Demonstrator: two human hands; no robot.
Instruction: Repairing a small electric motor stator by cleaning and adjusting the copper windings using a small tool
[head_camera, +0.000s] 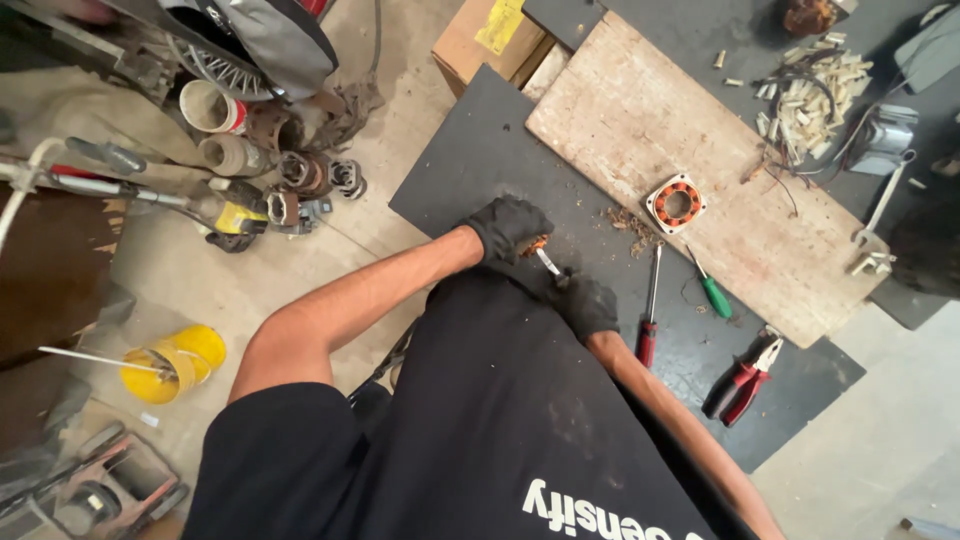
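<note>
In the middle of the frame our left hand (507, 227), in a black glove, is clamped around a small coppery part (534, 244). Our right hand (586, 304) is shut on a thin metal tool (549, 262) that pokes at the part. If the tool slips off, we think it could jab the left glove. The red screwdriver (650, 305) on the dark mat (480, 160) lies just beside our right hand, so a bump could roll it away.
</note>
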